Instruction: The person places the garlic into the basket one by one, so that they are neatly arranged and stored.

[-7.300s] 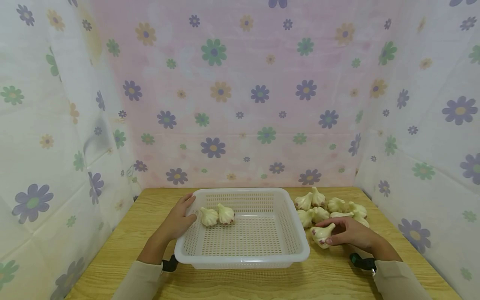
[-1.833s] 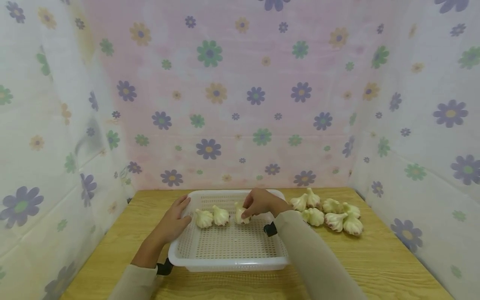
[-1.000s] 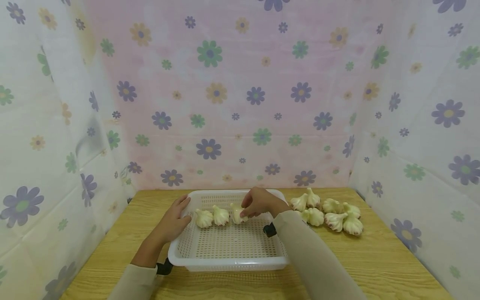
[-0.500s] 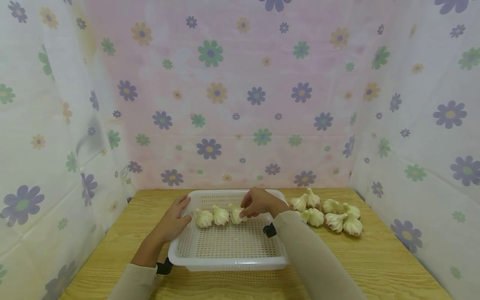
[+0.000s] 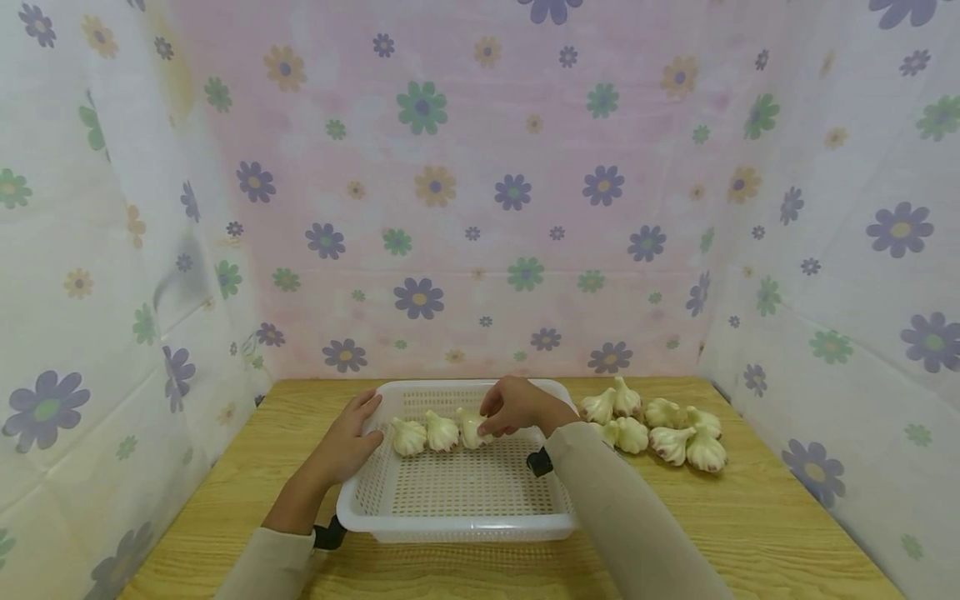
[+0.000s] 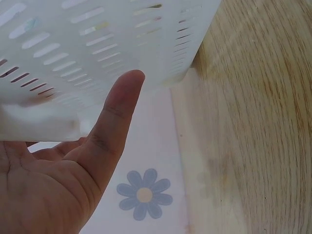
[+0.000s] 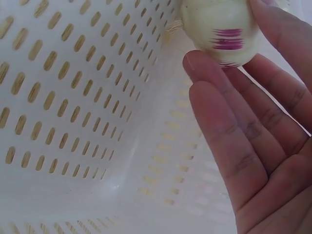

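A white slotted plastic basket (image 5: 472, 525) stands on the table. Two garlic bulbs (image 5: 442, 432) lie side by side in its left half. Just to their right, inside the basket, my right hand (image 5: 517, 406) pinches a third garlic bulb (image 5: 468, 428). The right wrist view shows that garlic bulb (image 7: 222, 29), purple-streaked, at the thumb and fingertips; its upper part is cut off by the frame. My left hand (image 5: 351, 440) rests on the basket's left rim, thumb apart from the other fingers. In the left wrist view its thumb (image 6: 114, 117) is straight beside the slotted wall.
Several more garlic bulbs (image 5: 686, 446) lie in a loose group on the table right of the basket, partly behind the right sleeve (image 5: 630, 508). The wood-grain table (image 5: 247, 483) is bounded behind and at both sides by flower-printed cloth (image 5: 480, 250).
Over the seconds shown, my right hand carries the garlic bulb from beside the group into the basket. Lately it shifts slightly left, closer to the other two. My left hand stays at the rim.
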`<state>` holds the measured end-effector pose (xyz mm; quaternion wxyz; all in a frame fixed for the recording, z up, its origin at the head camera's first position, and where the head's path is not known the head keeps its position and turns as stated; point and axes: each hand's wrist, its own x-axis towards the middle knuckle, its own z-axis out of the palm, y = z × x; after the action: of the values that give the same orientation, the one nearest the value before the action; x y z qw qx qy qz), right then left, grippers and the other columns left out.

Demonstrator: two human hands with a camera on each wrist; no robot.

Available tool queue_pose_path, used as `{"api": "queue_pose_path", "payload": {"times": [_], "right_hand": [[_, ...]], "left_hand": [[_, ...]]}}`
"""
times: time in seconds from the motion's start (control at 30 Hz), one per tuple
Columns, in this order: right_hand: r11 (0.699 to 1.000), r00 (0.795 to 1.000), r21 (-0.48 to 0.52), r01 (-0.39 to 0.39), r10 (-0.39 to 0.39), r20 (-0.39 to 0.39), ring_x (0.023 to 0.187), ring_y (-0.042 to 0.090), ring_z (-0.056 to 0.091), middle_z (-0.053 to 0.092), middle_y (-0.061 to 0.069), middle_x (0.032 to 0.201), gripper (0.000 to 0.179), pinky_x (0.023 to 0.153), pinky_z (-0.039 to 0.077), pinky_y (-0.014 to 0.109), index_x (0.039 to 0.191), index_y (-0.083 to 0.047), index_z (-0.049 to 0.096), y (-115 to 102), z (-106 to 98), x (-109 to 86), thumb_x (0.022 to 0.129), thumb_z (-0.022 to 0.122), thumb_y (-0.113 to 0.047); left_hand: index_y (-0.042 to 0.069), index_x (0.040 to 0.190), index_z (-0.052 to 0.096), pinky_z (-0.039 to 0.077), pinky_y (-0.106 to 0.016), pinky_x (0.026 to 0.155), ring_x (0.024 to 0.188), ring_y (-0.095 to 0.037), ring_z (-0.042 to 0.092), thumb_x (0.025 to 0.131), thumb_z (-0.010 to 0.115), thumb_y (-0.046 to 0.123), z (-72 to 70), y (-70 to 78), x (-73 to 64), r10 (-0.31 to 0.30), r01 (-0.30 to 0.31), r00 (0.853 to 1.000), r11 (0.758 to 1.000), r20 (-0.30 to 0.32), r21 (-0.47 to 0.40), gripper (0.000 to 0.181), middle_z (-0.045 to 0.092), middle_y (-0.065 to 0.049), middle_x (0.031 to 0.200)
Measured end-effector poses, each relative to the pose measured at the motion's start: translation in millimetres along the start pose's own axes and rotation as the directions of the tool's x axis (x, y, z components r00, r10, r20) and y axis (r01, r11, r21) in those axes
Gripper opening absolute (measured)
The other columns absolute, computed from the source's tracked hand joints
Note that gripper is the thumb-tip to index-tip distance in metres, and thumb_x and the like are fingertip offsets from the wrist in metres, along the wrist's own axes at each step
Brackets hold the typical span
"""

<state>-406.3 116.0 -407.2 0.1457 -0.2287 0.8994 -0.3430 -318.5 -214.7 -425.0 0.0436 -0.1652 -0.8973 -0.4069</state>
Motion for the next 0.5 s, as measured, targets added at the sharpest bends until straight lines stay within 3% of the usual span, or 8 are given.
{"api": "queue_pose_path", "payload": {"times": [0.5], "right_hand": [[1.0, 0.999, -0.015, 0.026, -0.027, -0.033, 0.079, 0.021, 0.075, 0.078, 0.0, 0.096, 0.041, 0.071, 0.062, 0.037, 0.116, -0.008, 0.076, -1.1, -8.9, -4.8, 0.083, 0.087, -0.029]], "left_hand": [[-0.008, 0.16, 0.026, 0.037, -0.065, 0.114, 0.153, -0.052, 0.023, 0.098, 0.051, 0.009, 1.3, -5.4, 2.0, -0.001, 0.001, 1.0, 1.0, -0.014, 0.001, 0.069, 0.015, -0.023, 0.171]]}}
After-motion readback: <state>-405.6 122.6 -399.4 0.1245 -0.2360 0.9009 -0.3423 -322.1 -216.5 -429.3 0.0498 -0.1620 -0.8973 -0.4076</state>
